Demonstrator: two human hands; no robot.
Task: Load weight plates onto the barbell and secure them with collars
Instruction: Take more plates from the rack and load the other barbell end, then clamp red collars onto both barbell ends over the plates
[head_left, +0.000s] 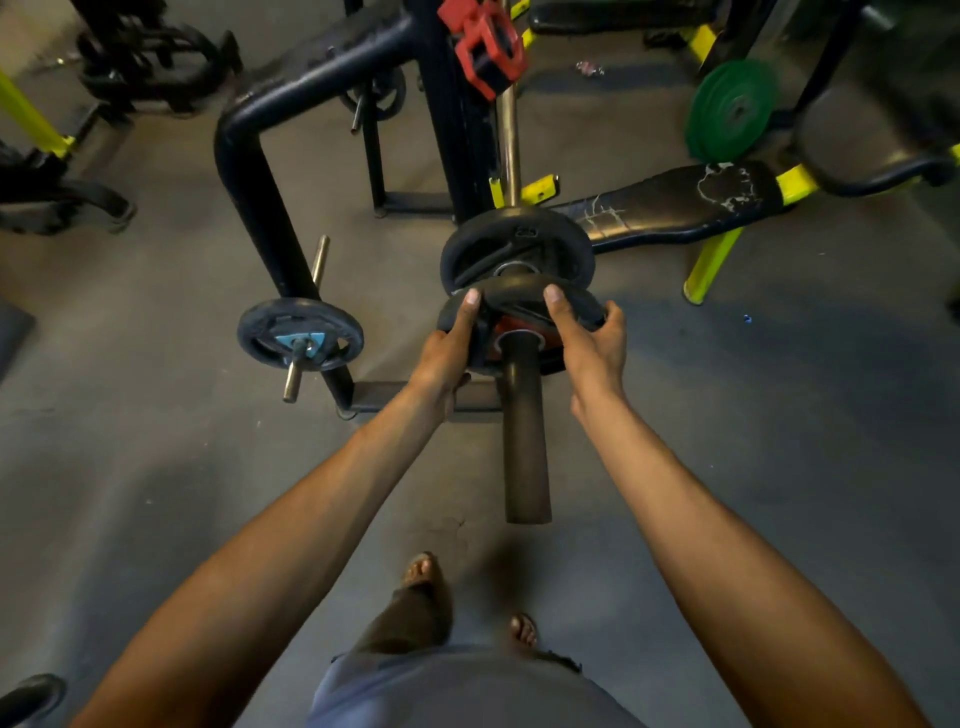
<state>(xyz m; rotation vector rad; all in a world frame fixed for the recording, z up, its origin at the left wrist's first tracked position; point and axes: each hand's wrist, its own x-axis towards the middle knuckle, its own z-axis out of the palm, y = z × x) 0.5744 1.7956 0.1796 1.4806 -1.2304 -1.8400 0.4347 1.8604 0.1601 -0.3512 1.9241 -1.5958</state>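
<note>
Peg plate (300, 332) hangs on a rack peg, left of the work. Left hand (447, 345) grips the left rim of the plate (519, 299), thumb over the top edge, fingers curled behind. Plate is on the sleeve (525, 441), whose end passes through its hole toward the camera. Rear plate (514, 244) sits just behind it. Red collar (485, 49) is higher up, by the bar shaft. Right hand (592, 338) grips the right rim likewise. Bench (675, 205) and green plate (732, 109) are at right.

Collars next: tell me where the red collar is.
Top centre of the head view: the red collar sits by the steel bar, beside the black rack upright.
</note>
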